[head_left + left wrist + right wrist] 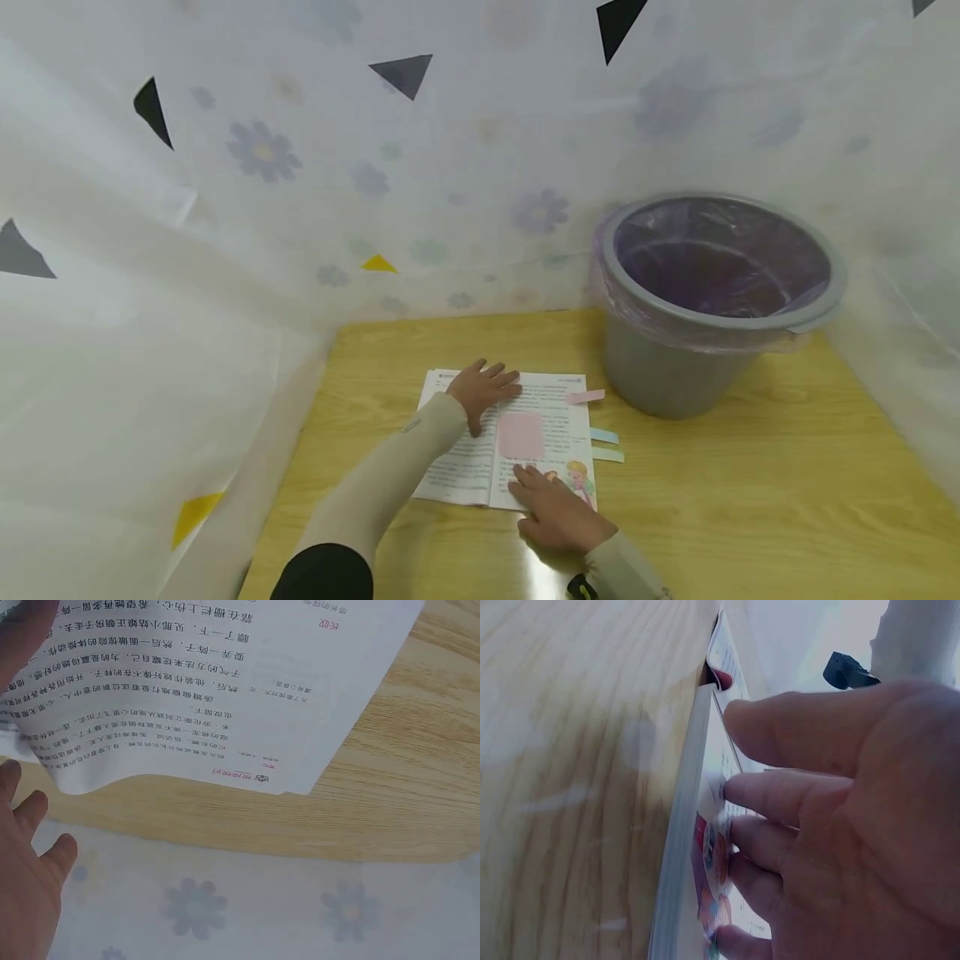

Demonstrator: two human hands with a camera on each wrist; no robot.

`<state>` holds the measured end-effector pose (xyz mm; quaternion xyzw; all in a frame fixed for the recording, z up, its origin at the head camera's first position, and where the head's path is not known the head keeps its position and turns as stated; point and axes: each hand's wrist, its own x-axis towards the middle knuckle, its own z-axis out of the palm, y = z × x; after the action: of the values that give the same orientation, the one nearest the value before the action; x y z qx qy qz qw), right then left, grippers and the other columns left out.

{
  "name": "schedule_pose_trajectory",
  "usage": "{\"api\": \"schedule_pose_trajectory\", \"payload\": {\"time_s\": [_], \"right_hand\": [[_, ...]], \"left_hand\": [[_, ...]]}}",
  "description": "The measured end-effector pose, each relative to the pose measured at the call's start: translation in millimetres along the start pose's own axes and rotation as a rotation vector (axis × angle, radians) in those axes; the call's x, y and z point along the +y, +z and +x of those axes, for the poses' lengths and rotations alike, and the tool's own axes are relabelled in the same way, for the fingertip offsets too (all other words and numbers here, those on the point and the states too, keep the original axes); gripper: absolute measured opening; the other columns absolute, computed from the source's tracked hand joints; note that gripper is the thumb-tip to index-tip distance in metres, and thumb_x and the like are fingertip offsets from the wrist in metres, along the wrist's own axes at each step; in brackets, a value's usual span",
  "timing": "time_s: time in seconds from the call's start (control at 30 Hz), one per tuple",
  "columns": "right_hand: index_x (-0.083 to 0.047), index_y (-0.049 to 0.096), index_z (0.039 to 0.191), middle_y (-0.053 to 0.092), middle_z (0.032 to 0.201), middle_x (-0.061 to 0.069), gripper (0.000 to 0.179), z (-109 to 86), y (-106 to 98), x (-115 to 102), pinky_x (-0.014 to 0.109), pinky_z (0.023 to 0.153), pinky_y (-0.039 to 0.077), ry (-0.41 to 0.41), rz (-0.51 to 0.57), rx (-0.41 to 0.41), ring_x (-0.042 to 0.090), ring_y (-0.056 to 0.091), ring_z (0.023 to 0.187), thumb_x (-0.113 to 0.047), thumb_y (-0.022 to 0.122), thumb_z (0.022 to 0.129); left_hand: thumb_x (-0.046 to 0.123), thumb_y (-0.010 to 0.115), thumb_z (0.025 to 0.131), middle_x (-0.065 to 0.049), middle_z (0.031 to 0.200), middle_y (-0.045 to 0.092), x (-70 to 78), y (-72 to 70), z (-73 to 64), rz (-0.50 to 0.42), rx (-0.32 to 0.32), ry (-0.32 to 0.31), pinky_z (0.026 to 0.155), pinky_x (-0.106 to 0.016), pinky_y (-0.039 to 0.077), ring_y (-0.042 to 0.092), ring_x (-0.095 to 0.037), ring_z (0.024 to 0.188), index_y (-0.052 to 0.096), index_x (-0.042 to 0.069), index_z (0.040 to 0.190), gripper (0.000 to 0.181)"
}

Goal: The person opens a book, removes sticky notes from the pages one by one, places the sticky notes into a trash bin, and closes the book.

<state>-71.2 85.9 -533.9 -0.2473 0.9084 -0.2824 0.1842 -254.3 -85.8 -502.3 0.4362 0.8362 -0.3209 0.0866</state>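
Observation:
An open book (465, 471) lies on the table, with a square pink sticky note (520, 435) on its right page near the fold. Across the top of the book is my left hand (483, 393), fingers spread, over the fold and left page. Printed text fills the page (172, 697) in the left wrist view, and the left hand (26, 877) shows at that view's left edge. My right hand (558, 510) is at the lower right page, beside a cartoon picture (579, 479). In the right wrist view the fingertips of the right hand (855, 817) touch the page.
Pink (587, 397), blue (604, 436) and green (608, 455) tabs stick out from the book's right edge. A grey bin (667, 367) lined with a purple bag stands behind and right on the wooden table (757, 500). Flower-patterned sheeting (450, 167) surrounds the table.

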Motion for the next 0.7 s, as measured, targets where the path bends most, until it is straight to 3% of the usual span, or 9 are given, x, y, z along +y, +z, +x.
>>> {"api": "schedule_pose_trajectory", "payload": {"time_s": [0.23, 0.7], "right_hand": [[-0.005, 0.050, 0.145, 0.039, 0.158, 0.015, 0.056, 5.4, -1, -3, 0.059, 0.117, 0.035, -0.023, -0.062, -0.005, 0.038, 0.037, 0.146, -0.026, 0.057, 0.094], [-0.003, 0.051, 0.144, 0.040, 0.157, 0.018, 0.057, -3.7, -12, 3, 0.061, 0.115, 0.035, -0.039, -0.039, -0.029, 0.040, 0.038, 0.145, -0.028, 0.059, 0.093]], "left_hand": [[0.068, 0.071, 0.077, 0.014, 0.169, 0.005, 1.2, -1.0, -4.2, 0.035, -0.112, -0.036, 0.126, -0.040, 0.029, 0.016, -0.016, 0.156, 0.005, 0.040, 0.159, 0.109], [0.066, 0.079, 0.070, 0.013, 0.167, 0.017, 4.5, 0.5, -7.0, -0.060, -0.010, -0.033, 0.120, -0.039, 0.038, 0.027, -0.017, 0.153, 0.018, 0.038, 0.158, 0.110]]}}
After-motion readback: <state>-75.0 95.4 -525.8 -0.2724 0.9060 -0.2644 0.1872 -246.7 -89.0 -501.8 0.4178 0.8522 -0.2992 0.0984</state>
